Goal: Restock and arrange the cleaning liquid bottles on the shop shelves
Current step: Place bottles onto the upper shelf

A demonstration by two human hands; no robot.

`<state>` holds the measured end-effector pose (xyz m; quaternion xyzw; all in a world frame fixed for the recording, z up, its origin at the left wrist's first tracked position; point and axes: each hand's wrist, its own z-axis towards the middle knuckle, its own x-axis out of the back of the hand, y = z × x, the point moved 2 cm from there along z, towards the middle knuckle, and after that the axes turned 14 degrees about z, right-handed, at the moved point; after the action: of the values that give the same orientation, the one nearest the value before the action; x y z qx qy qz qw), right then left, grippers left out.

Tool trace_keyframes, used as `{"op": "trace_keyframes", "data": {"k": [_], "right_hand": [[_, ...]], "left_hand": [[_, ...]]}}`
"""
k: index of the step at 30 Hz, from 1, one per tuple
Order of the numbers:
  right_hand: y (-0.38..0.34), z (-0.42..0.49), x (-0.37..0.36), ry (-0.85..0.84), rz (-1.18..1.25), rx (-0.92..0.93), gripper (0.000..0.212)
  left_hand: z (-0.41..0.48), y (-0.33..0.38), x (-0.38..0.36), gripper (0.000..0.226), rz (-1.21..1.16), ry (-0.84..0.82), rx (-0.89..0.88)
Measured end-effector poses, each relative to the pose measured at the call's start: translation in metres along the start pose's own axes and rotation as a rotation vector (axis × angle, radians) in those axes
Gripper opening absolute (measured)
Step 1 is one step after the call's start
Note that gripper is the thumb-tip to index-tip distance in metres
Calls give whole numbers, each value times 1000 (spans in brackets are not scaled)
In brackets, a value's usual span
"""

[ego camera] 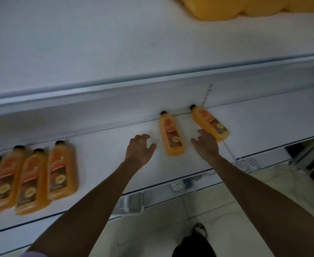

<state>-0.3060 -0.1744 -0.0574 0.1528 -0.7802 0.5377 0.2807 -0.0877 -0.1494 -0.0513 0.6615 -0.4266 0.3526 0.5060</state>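
Observation:
Two orange cleaning liquid bottles with black caps stand on the white lower shelf [100, 156]: one bottle [172, 135] in the middle and another bottle [209, 124] to its right. My left hand [140, 148] hovers just left of the middle bottle, fingers loosely spread, holding nothing. My right hand [206, 143] hangs between the two bottles, fingers loosely curled and empty, partly in front of the right bottle's base. A group of several same bottles [30, 175] stands at the shelf's left end.
A white upper shelf [96, 52] juts out above, with yellow-orange containers [245, 6] at its far right. Price-tag holders [132, 203] line the lower shelf's front edge. Below lies a pale tiled floor [236, 210] with my foot [200, 230].

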Motion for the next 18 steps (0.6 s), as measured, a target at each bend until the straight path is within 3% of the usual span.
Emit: {"op": "trace_keyframes", "data": {"k": [5, 8, 14, 18], "right_hand": [[47, 40, 59, 127, -67, 21, 43], [67, 68, 77, 126, -151, 54, 46], [82, 115, 77, -45, -115, 93, 60], [84, 131, 68, -227, -48, 86, 68]], "left_hand": [[27, 51, -42, 59, -25, -73, 103], [42, 73, -63, 66, -64, -44, 199], [59, 97, -88, 95, -113, 63, 405], [62, 97, -97, 113, -122, 28, 527]]}}
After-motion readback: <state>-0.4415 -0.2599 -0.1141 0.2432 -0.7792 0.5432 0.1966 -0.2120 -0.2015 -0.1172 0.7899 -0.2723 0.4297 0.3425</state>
